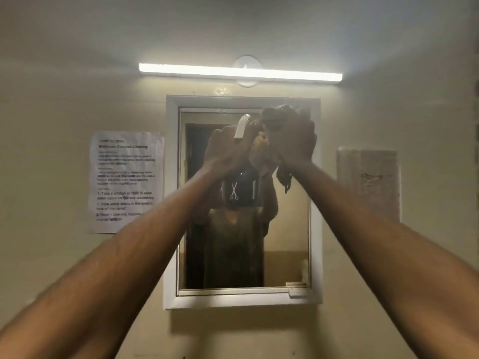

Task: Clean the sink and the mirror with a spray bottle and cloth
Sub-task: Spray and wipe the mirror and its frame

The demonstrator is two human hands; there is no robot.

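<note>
A white-framed mirror [286,229] hangs on the wall straight ahead. Both of my arms are raised in front of its upper part. My left hand [226,149] grips a black spray bottle [239,191] marked with a white scissors sign; its white trigger head sticks up above my fingers. Just to the right, my right hand [293,141] clutches a dark cloth [283,177] up near the mirror's top edge, and a loose end of the cloth hangs below my wrist. Whether the cloth touches the glass I cannot tell. The sink is out of view.
A lit tube lamp [241,72] runs above the mirror. A printed instruction sheet [125,181] is stuck to the wall on the left and a pale paper patch [369,182] on the right. The glass reflects a person in dark clothing and a doorway.
</note>
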